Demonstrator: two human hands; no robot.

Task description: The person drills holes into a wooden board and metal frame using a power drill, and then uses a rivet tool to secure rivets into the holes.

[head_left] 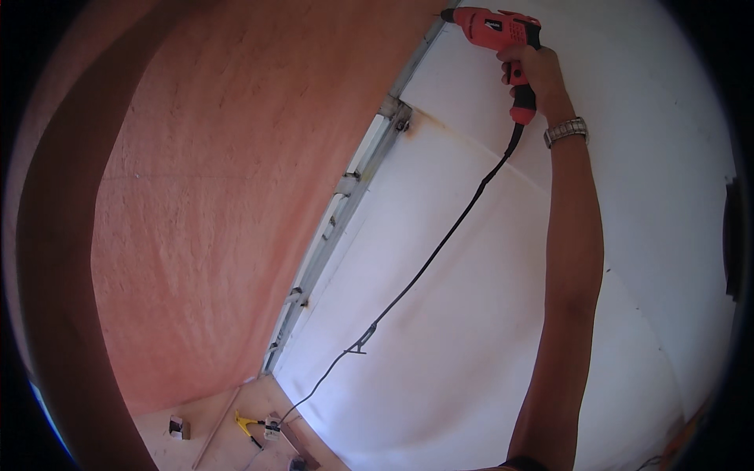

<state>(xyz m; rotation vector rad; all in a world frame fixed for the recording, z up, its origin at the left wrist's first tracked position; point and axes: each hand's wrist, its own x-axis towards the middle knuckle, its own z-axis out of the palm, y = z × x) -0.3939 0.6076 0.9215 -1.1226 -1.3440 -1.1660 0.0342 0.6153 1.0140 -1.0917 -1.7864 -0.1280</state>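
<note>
High on the right, my right hand [542,72] is wrapped round the handle of a red and black corded power drill [487,27]. The drill's tip points left, by the edge of a large reddish-brown wood panel [228,204] and the metal frame [365,161] beside it. From the handle a black cord [440,251] runs down to the floor. My left arm [59,235] reaches up along the left side, in front of the panel; its hand lies beyond the top of the picture.
A white wall [440,330] stands right of the frame. On the floor below are a small white socket block [272,429], a yellow and black tool [247,424], a small box [179,428], a thin wood strip [215,432] and a brown wood piece [301,444].
</note>
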